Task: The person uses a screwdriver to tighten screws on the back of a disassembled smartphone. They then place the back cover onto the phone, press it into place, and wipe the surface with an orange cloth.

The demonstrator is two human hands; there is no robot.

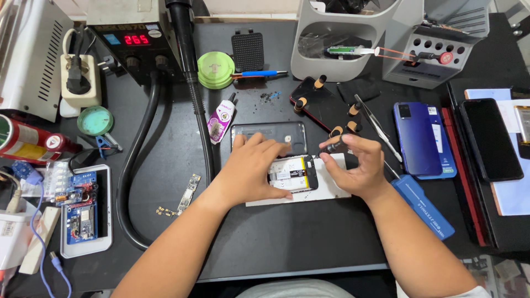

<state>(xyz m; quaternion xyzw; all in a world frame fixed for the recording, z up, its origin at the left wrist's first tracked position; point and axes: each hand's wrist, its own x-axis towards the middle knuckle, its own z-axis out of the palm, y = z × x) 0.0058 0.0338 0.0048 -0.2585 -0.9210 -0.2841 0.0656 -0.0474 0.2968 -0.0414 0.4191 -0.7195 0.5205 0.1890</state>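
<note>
Left hand: left hand lies flat, fingers spread, pressing down on the opened phone at mid-desk.
Desk: black desk carries all items.
Hot-air station: black unit with red display at the far left edge, hose trailing toward centre.
Right hand: right hand with fingers closed on a small black tool, touching the phone's right end.
Blue phone: blue phone lies toward the right edge.
Opened phone: rests on a white sheet, between both hands.
Tweezers: tweezers lie just beyond the right hand.
</note>
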